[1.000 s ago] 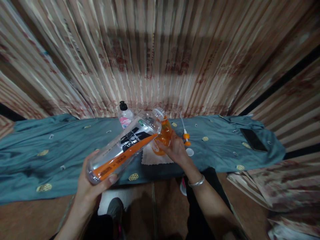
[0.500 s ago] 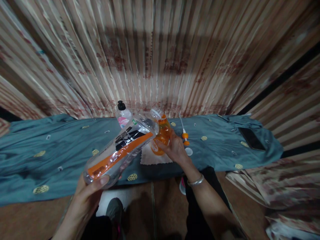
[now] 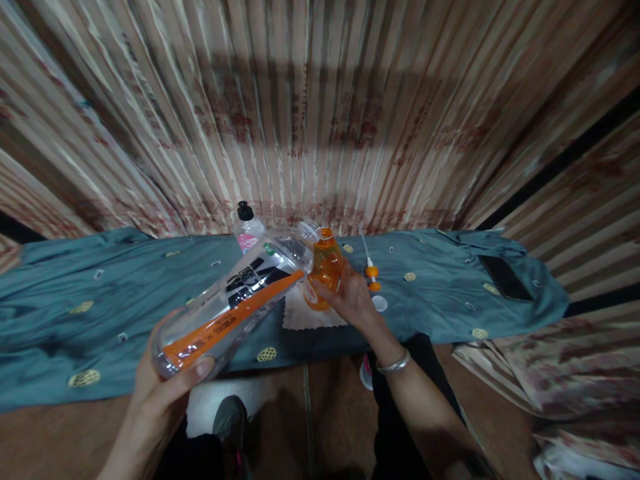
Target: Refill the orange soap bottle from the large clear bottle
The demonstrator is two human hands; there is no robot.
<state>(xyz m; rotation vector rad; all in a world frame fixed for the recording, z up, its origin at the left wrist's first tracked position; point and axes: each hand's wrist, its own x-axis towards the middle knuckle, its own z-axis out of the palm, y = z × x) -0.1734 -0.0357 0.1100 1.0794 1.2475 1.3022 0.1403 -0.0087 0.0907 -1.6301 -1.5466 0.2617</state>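
Observation:
My left hand (image 3: pixel 173 383) is closed round the base of a large clear plastic bottle (image 3: pixel 235 300) with an orange and black label. The bottle lies tilted, its mouth up and to the right, close to the neck of an orange bottle (image 3: pixel 327 263). Wrapped round that orange bottle is my right hand (image 3: pixel 347 293), holding it upright on a pale cloth (image 3: pixel 305 317). The orange bottle's neck is uncapped. An orange pump top with a clear tube (image 3: pixel 371 272) lies to the right, beside a small white cap (image 3: pixel 379 304).
A clear bottle with a black cap and pink label (image 3: pixel 249 233) stands behind the large bottle. A dark phone (image 3: pixel 506 278) lies at the right on the teal cloth-covered table (image 3: pixel 435 293). A striped curtain (image 3: pixel 320 133) hangs behind.
The large bottle has drawn back a little, down and to the left, so its mouth moved off the orange bottle's neck. The right hand and orange bottle stay in place.

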